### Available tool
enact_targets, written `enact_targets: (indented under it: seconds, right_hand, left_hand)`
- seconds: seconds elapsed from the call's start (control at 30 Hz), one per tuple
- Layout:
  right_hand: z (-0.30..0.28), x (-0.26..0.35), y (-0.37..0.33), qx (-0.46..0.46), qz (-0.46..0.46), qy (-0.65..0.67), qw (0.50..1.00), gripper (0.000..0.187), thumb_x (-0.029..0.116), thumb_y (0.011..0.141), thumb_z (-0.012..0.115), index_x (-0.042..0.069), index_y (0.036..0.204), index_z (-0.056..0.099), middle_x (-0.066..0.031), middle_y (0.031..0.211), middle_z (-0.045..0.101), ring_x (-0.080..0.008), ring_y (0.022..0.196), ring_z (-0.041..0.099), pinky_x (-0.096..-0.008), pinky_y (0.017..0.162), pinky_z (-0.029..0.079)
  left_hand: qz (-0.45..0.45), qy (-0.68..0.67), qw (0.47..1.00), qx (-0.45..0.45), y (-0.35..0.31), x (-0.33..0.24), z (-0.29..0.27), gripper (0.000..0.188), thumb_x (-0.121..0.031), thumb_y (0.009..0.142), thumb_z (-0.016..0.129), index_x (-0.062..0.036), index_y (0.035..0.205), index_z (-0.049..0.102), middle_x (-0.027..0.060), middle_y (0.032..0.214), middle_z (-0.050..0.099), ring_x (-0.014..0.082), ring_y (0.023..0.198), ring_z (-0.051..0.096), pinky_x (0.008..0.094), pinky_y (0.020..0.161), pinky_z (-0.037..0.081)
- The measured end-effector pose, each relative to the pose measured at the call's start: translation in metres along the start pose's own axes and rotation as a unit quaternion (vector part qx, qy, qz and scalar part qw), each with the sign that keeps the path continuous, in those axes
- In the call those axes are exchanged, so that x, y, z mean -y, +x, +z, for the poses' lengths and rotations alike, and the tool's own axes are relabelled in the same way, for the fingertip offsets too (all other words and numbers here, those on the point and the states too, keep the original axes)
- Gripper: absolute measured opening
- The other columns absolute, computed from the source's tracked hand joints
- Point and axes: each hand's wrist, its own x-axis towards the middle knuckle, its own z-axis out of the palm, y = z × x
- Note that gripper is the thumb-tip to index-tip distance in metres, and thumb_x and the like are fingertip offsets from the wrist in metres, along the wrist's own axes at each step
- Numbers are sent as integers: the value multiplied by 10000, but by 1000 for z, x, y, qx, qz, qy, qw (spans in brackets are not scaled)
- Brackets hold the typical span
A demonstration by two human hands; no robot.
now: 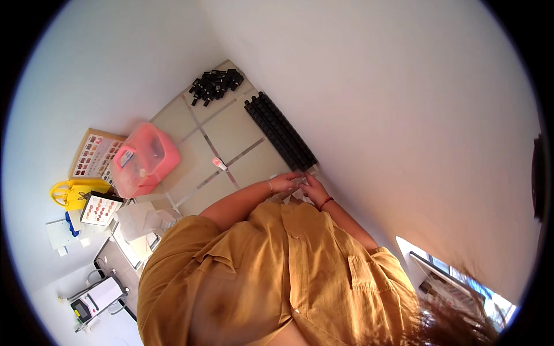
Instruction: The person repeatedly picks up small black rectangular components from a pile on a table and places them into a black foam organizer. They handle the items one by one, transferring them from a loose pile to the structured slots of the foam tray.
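My left hand, with a thin bracelet at the wrist, meets my right hand, with a red band at the wrist, just in front of my shirt. The fingers of both hands are drawn together around something small that I cannot make out. Pale crumpled material shows just below them. Right beyond my fingertips lie long, tight rows of small black bottles along the wall. Farther off, a loose heap of similar black bottles lies in the corner. A small white and pink item rests on the tiles to the left.
A pink translucent bin stands at the left on the beige tiled surface. Near it are a framed colour chart, a yellow bag, a sample card and white plastic bags. White walls close in the far corner.
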Motion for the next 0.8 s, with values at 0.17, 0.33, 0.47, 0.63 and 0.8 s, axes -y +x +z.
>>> enact_targets:
  seconds: [0.17, 0.33, 0.47, 0.63, 0.8]
  right_hand:
    - [-13, -23, 6, -44, -80, -279, 956, 580, 221, 785, 563, 47, 1303, 367, -115, 1206, 519, -246, 1141, 460, -358, 861, 431]
    - [0, 1, -4, -32, -119, -625, 771, 578, 292, 739, 593, 46, 1232, 418, -149, 1310, 403, -366, 1188, 389, -438, 920, 405]
    - [0, 2, 5, 54, -39, -625, 778, 685, 353, 732, 614, 51, 1292, 360, -142, 1415, 236, -366, 1282, 241, -519, 945, 349]
    - [-7, -43, 29, 70, -45, -569, 818, 679, 411, 795, 538, 45, 1319, 308, -161, 1429, 198, -356, 1303, 215, -534, 943, 345]
    - [-10, -41, 28, 97, -29, -591, 800, 623, 411, 856, 416, 44, 1338, 271, -179, 1429, 187, -362, 1305, 210, -528, 957, 332]
  left_hand:
    - [-23, 19, 999, -26, -28, -8, -49, 280, -152, 790, 573, -69, 1057, 581, 43, 922, 608, 137, 784, 581, 268, 650, 480]
    - [8, 144, 956, -255, -46, 3, -160, 237, -136, 766, 553, -75, 986, 616, 87, 855, 635, 200, 754, 609, 293, 686, 491]
    - [12, 272, 865, -421, -55, -21, -238, 319, -156, 758, 522, -89, 1063, 588, 144, 991, 611, 306, 939, 578, 342, 844, 446]
    - [-14, 381, 800, -463, -55, -64, -285, 409, -155, 749, 532, -85, 1153, 536, 172, 1262, 443, 310, 1157, 434, 358, 974, 356]
    - [-43, 484, 776, -402, -28, -90, -310, 474, -145, 760, 540, -88, 1227, 478, 186, 1390, 269, 313, 1258, 318, 369, 1024, 307]
